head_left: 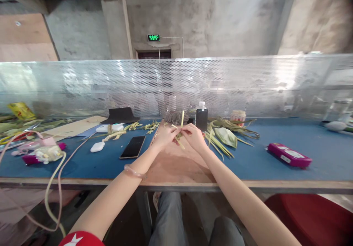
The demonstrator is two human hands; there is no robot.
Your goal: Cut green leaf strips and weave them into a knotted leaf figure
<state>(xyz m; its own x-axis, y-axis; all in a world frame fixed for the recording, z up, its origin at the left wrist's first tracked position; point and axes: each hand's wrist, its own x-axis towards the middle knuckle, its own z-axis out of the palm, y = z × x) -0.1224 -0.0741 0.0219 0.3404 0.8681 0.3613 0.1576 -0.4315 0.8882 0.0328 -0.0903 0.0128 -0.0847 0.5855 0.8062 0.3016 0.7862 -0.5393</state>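
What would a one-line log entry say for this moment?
left hand: pinching leaf strip | right hand: pinching same strip | under hands: board | nearby: phone, bottle

Head-worn, looking forward and down along both forearms, close over the near tabletop (pixel 275 165) edge, facing the perforated screen (pixel 248 84).

Both hands are meeting over the brown board (pixel 176 165), the left hand (pixel 163 136) and right hand (pixel 195 137) pinching a pale leaf strip (pixel 182 119) that is sticking upward. Left of the board a black phone (pixel 132 146) is lying on the blue worktop (pixel 325 154); behind the board a dark bottle (pixel 201 117) is standing; right of it, green leaves (pixel 226 135).
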